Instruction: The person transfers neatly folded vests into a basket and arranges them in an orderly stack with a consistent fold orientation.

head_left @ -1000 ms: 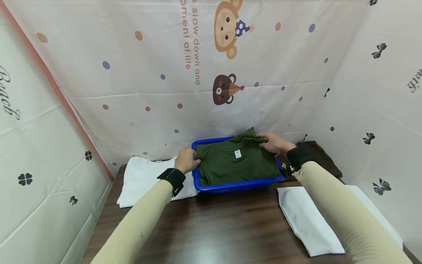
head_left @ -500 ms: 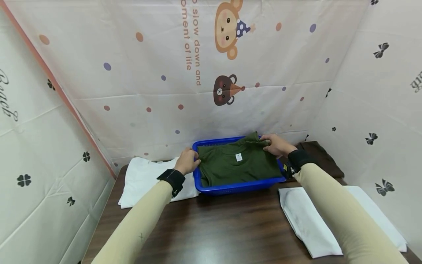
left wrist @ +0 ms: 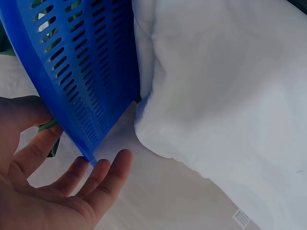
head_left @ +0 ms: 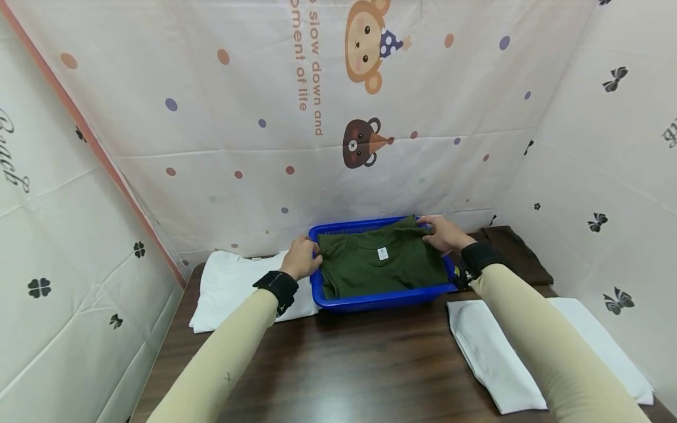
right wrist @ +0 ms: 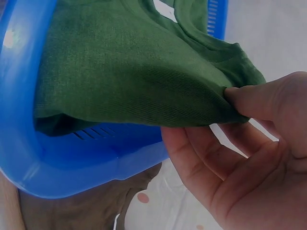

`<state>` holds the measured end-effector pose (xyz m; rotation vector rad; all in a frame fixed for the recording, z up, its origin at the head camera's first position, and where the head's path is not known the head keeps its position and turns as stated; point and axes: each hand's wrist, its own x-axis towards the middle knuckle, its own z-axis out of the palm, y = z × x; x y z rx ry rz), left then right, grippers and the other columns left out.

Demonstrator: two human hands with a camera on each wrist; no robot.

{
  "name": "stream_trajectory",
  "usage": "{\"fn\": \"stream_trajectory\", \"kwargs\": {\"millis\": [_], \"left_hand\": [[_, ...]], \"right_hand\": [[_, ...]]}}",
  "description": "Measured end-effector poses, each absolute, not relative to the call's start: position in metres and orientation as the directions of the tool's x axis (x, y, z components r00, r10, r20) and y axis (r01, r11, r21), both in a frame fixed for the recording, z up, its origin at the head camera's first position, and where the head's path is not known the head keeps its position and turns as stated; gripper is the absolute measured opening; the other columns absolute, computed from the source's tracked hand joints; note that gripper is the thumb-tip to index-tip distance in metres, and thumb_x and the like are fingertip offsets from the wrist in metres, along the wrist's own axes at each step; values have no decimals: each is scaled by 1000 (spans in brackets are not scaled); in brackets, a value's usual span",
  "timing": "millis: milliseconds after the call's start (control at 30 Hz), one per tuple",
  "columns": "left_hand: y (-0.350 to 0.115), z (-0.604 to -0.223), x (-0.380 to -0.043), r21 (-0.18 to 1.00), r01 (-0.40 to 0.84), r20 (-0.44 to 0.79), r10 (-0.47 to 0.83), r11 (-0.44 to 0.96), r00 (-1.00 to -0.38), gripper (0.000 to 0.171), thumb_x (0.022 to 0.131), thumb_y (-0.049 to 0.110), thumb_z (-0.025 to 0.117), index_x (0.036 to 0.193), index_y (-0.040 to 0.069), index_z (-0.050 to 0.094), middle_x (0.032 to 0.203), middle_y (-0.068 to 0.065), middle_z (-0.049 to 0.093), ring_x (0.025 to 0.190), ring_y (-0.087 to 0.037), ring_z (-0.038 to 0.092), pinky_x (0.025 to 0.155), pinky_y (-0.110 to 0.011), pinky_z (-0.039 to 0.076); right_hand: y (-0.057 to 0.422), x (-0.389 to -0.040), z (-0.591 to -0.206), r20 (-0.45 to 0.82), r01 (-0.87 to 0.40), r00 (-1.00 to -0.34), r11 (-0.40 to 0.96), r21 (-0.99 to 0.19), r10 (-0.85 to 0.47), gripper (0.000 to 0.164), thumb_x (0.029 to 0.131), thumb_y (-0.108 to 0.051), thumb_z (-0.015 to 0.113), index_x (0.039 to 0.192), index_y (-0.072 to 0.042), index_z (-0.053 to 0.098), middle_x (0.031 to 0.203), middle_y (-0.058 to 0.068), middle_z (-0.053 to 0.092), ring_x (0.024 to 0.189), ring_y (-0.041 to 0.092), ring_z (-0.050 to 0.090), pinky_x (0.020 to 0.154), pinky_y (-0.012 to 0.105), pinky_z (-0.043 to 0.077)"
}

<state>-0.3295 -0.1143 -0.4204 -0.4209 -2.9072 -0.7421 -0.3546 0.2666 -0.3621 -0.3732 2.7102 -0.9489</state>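
Observation:
A dark green T-shirt point(head_left: 386, 267), folded with its white neck label facing up, lies in a blue plastic basket point(head_left: 381, 301). At the basket's left rim, my left hand point(head_left: 300, 258) pinches the shirt's edge; a bit of green cloth point(left wrist: 49, 125) shows between thumb and forefinger, while the other fingers spread outside the rim. Over the far right corner, my right hand point(head_left: 444, 234) pinches the shirt's raised shoulder. In the right wrist view the thumb presses the green cloth point(right wrist: 144, 81) from above, fingers beneath, and the near cloth edge hangs above the slotted basket wall.
White folded cloth point(head_left: 227, 294) lies left of the basket, partly behind my left forearm. Dark brown cloth point(head_left: 515, 252) sits at the back right. More white folded cloth point(head_left: 492, 352) lies under my right forearm on the brown table point(head_left: 338, 364). Printed curtains point(head_left: 238, 117) enclose the back and sides.
The shirt's raised right corner has come down toward the basket, showing more of the back rim. My right hand has shifted slightly right and down; my left hand stays at the left rim.

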Motion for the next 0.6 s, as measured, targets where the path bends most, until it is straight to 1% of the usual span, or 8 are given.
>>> {"fn": "stream_trajectory", "kwargs": {"millis": [100,300,467,600], "left_hand": [[-113,-420,-329,454,283,174,227,845,-958,18,98,11,66,109,0,76,131,-22,57,124,-43,52,95,-52,52],[-115,-422,-330,439,297,211,223,848,-952,14,96,9,65,91,5,78,131,-22,58,121,-44,54,94,-53,52],[-117,-422,-329,443,318,229,237,838,-944,14,95,9,65,93,4,78,131,-22,59,120,-42,56,96,-54,52],[-120,-424,-327,450,343,252,250,825,-935,14,95,8,65,95,2,78,126,-21,61,116,-42,58,94,-53,54]], "right_hand": [[267,-355,-363,-147,-161,-936,759,-632,-320,56,105,1,50,158,1,31,151,43,33,132,58,44,70,51,62],[267,-357,-366,-147,-165,-934,757,-633,-326,56,105,0,50,158,2,31,152,42,31,136,57,40,71,52,61],[266,-358,-367,-145,-158,-938,758,-633,-316,55,105,0,50,157,2,32,151,42,33,136,57,40,71,53,61],[267,-358,-369,-133,-163,-940,756,-633,-314,54,105,0,49,157,3,33,151,43,33,136,57,40,70,52,62]]}}
